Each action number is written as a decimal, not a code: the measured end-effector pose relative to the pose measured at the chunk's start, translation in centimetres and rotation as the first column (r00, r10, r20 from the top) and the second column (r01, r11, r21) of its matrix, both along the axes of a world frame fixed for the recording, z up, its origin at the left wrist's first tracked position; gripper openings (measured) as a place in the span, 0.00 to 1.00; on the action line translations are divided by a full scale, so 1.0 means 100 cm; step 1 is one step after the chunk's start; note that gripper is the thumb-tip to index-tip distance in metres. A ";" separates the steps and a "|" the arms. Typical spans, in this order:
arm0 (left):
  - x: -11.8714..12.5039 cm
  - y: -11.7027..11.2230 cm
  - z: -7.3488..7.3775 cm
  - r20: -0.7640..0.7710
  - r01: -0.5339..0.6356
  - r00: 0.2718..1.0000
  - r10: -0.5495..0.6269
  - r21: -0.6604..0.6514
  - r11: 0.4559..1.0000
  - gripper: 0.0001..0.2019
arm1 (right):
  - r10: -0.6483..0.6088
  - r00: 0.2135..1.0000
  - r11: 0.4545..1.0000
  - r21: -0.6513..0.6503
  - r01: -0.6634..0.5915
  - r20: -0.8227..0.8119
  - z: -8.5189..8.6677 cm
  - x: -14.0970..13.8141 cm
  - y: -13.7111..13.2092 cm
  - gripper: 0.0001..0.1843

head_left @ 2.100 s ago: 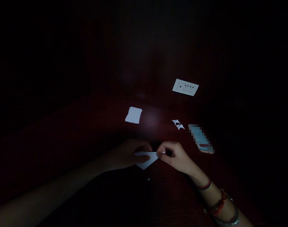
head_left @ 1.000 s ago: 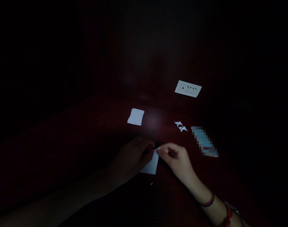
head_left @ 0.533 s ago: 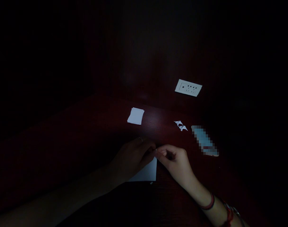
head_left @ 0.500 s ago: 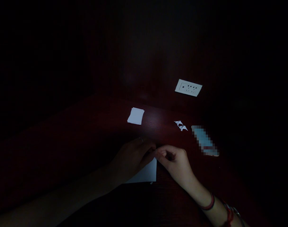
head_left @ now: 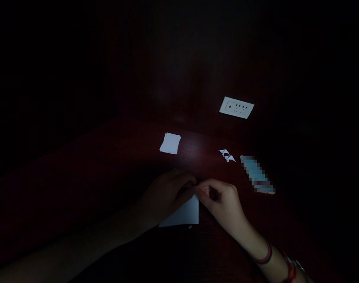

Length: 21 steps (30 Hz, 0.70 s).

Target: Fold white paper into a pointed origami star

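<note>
My left hand [head_left: 170, 193], with a ring on one finger, is closed, its thumb and fingers pressed together at the tips. Its fingertips meet those of my right hand [head_left: 223, 196], which is also pinched. Whatever sits between the fingertips is too small and dark to make out. Just below them lies a white sheet of paper [head_left: 185, 212], partly covered by my left hand. A tiny white scrap [head_left: 190, 226] rests by the sheet's near edge.
A small stack of white paper squares [head_left: 170, 143] lies farther back on the dark red table. Small folded paper pieces [head_left: 227, 156] and a phone with a blurred screen [head_left: 257, 175] are to the right. A socket plate [head_left: 237, 107] is on the back wall.
The whole view has shifted slightly. Both hands keep pinching at the same spot, and the white sheet beneath them appears a little farther right.
</note>
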<state>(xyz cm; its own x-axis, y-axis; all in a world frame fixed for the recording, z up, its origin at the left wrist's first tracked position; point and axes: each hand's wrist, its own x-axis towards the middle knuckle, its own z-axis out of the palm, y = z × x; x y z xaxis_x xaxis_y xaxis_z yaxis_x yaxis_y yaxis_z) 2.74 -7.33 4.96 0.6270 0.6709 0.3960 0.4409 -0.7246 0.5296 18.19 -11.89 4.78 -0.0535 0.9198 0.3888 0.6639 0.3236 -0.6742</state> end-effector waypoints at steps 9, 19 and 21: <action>0.001 -0.001 0.005 -0.017 0.065 0.998 -0.066 -0.051 0.997 0.06 | 0.029 0.996 0.995 0.089 -0.036 0.079 0.005 -0.001 -0.002 0.06; 0.002 -0.002 0.003 -0.035 0.072 0.997 -0.076 -0.094 0.993 0.07 | 0.078 0.971 0.991 0.088 -0.100 0.227 0.003 0.000 -0.001 0.05; 0.001 -0.001 0.003 -0.020 0.080 0.996 -0.083 -0.117 0.990 0.07 | 0.100 0.964 0.990 0.071 -0.121 0.248 0.003 0.000 -0.001 0.05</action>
<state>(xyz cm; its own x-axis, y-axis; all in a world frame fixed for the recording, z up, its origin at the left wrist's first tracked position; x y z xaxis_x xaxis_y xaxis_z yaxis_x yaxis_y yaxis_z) 2.87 -7.47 5.28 0.6899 0.6578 0.3022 0.3970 -0.6929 0.6018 18.22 -11.98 5.08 -0.2558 0.8670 0.4275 0.7610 0.4534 -0.4640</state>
